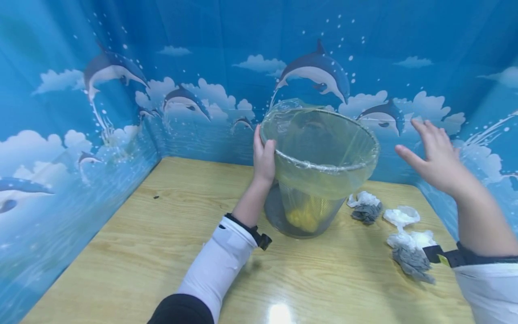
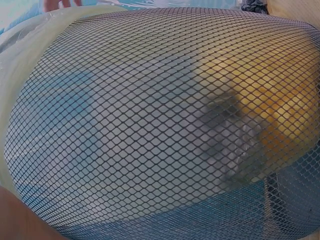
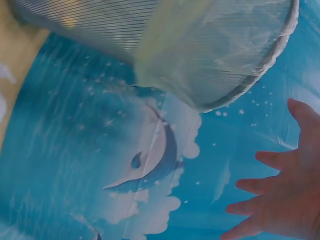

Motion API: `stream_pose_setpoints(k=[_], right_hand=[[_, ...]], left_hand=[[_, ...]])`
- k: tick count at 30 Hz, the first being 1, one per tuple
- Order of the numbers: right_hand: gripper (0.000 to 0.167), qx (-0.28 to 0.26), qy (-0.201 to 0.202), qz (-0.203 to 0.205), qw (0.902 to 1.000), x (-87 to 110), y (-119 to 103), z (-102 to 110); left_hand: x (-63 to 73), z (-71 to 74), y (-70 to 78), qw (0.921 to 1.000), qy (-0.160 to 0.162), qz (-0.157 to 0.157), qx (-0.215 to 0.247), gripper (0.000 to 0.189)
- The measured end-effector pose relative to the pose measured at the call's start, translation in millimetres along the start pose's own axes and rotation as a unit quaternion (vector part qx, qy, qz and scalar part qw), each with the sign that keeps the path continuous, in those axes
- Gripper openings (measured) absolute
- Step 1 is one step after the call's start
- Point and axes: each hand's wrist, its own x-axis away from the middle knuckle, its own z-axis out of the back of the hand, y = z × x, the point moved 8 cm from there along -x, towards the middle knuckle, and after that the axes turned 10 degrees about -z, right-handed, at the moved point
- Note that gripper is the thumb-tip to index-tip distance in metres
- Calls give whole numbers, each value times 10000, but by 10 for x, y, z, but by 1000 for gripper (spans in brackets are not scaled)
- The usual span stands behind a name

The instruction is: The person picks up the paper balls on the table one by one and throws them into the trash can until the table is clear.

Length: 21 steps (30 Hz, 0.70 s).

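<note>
One mesh bin (image 1: pixel 309 207) stands on the counter (image 1: pixel 194 216), lined with a pale yellow-green bag (image 1: pixel 319 181) whose upper part is turned outward over the rim (image 1: pixel 319 167), presumably so that it cannot slip down inside. The left hand (image 1: pixel 264 157) holds the bin's left side just under the rim, thumb apart from the fingers; it looks like a steadying hold, though whether the hidden fingertips curl cannot be told. The right hand (image 1: pixel 437 157) hangs in the air right of the bin, fingers spread apart and touching nothing, well apart from the rim.

Something yellow (image 1: pixel 303 218) shows through the mesh near the base, its form unclear. Right of the bin lie two crumpled white-and-grey bundles, the farther one (image 1: pixel 366 208) near the base and the nearer one (image 1: pixel 410 256) below the right forearm, perhaps kept aside to leave the bin room.

The counter has a light wood grain, a bright glare spot toward its near edge and a dark speck (image 1: pixel 156 197) on the left. Blue cloth (image 1: pixel 226 49) printed with dolphins and clouds hangs behind and along both sides.
</note>
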Motion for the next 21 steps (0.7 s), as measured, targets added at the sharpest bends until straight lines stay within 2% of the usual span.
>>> stream_pose_setpoints(k=[5, 12, 16, 21], right_hand=[[80, 737, -313, -124, 9967, 48, 194, -166], [95, 1437, -992, -260, 9843, 150, 397, -421], [102, 1774, -1237, -20, 9763, 224, 462, -527], [103, 1971, -1451, 332, 9690, 319, 540, -633]], left_hand=[[8, 4, -9, 10000, -23, 27, -18, 72], [19, -6, -12, 10000, -45, 71, 49, 70], [18, -5, -6, 10000, -11, 47, 45, 70], [7, -2, -6, 10000, -8, 15, 55, 70]])
